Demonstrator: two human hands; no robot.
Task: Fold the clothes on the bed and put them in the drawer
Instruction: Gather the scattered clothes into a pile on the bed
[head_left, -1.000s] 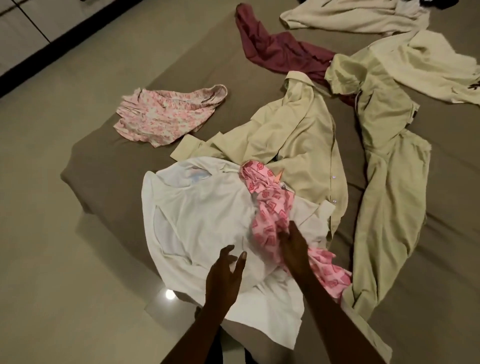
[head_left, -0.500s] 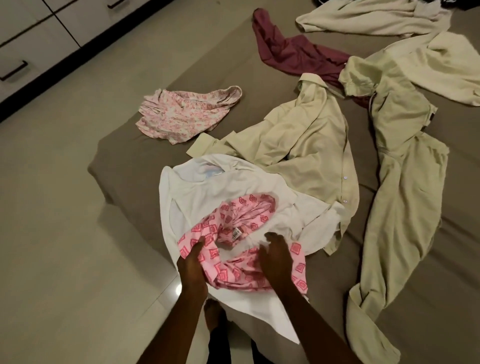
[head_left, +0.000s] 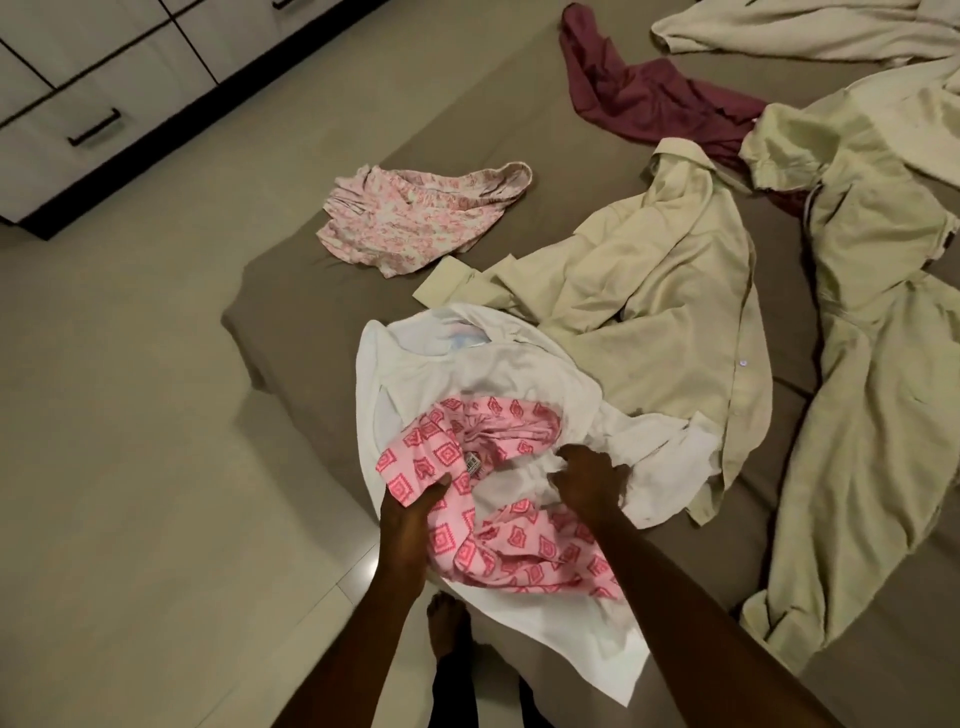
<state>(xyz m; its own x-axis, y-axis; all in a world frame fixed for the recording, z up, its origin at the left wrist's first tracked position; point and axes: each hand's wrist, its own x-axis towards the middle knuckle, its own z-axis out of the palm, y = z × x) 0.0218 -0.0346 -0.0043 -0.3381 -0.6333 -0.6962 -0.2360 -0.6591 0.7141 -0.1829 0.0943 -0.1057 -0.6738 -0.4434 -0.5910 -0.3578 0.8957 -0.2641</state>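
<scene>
On the bed (head_left: 519, 124), our left hand (head_left: 410, 512) pinched the pink patterned garment (head_left: 498, 540); our right hand (head_left: 589, 475), at 3 o'clock, gripped the white shirt (head_left: 467, 364).

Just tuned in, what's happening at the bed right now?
A person stands at the bed corner working on a pink patterned garment lying on a white shirt. The left hand grips its edge; the right hand grips bunched cloth where pink and white meet. Nothing looks folded yet: cream shirts, a maroon piece and a pink floral piece lie loose.
</scene>
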